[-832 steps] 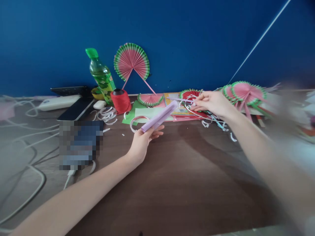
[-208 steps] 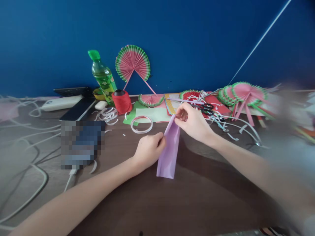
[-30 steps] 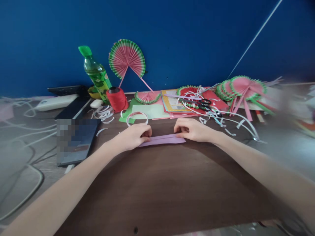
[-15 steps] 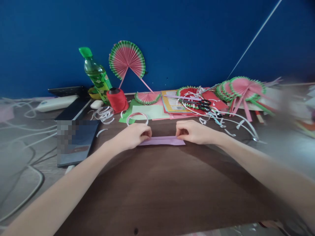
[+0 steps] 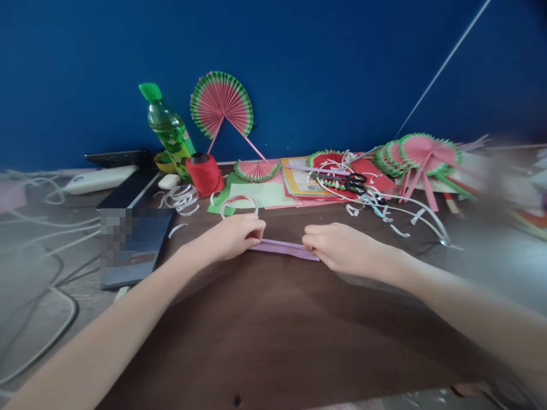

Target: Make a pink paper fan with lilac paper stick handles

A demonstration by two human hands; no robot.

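A narrow folded strip of lilac paper (image 5: pixel 280 247) lies across the brown table (image 5: pixel 273 330) in front of me. My left hand (image 5: pixel 233 236) pinches its left end with curled fingers. My right hand (image 5: pixel 342 247) is closed over its right end, with the fingers pressed down on it. Only the middle stretch of the strip shows between the two hands.
Behind the hands lie a tape ring (image 5: pixel 239 206), a red thread spool (image 5: pixel 205 173), a green bottle (image 5: pixel 168 131), black-handled scissors (image 5: pixel 352 181), coloured paper sheets, white paper trimmings and several watermelon paper fans (image 5: pixel 421 154). A dark device (image 5: pixel 137 242) and white cables (image 5: pixel 38 239) are at the left.
Over the last second my right hand slid forward and down over the strip's right end. The strip looks narrower and slightly tilted. My left hand stayed put.
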